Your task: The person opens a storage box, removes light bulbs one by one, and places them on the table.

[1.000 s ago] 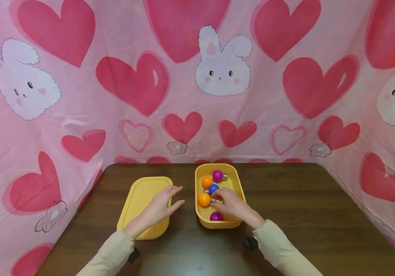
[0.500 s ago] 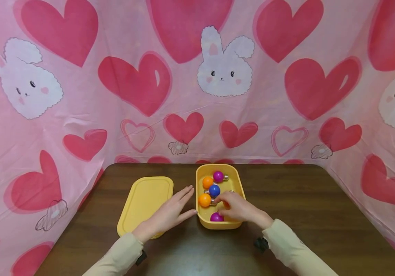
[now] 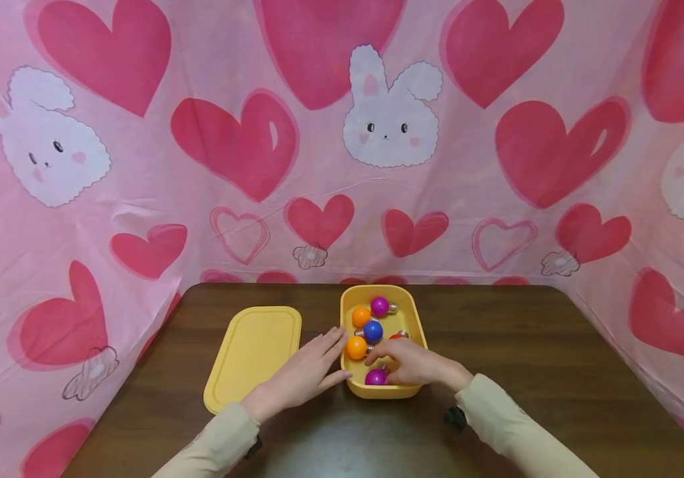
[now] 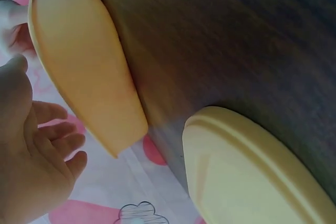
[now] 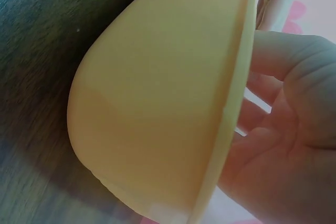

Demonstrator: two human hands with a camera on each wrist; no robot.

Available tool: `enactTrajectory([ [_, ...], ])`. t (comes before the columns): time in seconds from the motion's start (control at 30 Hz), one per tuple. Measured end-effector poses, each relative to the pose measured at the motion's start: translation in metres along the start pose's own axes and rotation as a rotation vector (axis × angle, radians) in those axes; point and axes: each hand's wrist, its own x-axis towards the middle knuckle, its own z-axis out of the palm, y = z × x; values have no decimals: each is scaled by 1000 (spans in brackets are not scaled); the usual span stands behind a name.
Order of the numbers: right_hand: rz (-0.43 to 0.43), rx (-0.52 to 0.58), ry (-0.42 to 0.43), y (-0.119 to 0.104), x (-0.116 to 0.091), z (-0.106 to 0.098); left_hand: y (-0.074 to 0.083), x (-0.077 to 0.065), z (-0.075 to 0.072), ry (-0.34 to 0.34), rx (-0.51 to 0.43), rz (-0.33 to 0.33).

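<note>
A purple bulb (image 3: pixel 376 377) lies in the near end of a yellow box (image 3: pixel 385 392), its round head glossy and smooth, its screw base metallic. The right hand (image 3: pixel 418 362) reaches over the box's right rim, forefinger and thumb apart, with this bulb just beside their tips; whether the fingers grip it cannot be told, since the wall hides them in the right wrist view.

Near the forefinger sits an orange bulb (image 3: pixel 356 347), and a red bulb (image 3: pixel 398 336) is partly covered by the hand. Farther back lie a blue bulb (image 3: pixel 373 331), a second orange bulb (image 3: pixel 361 317) and a second purple bulb (image 3: pixel 380 306).

The box looks like plain plastic, deep, round-cornered and lipped. At its left rim is the left hand (image 3: pixel 303 372), fingers extended and thumb held away from them; contact with the rim is unclear. Left of the box, a flat yellow lid (image 3: pixel 252 355) with a raised border rests on the dark wood-grain table (image 3: pixel 515 372). Behind hangs creased pink cloth (image 3: pixel 467 153) printed with hearts and white rabbits.
</note>
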Motion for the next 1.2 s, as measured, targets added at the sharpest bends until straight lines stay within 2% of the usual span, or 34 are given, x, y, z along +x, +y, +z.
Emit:
enactTrajectory([
  [0.13,-46,-41,-19,1,0,0,2,2,2,-8,13,17],
  [0.43,28,-12,-11,2,1,0,2,3,2,-10,62,38],
  [0.67,18,-23,-14,5,2,2,0,4,5,7,72,52],
  [1.2,23,68,-36,11,7,6,-3,7,7,49,117,71],
])
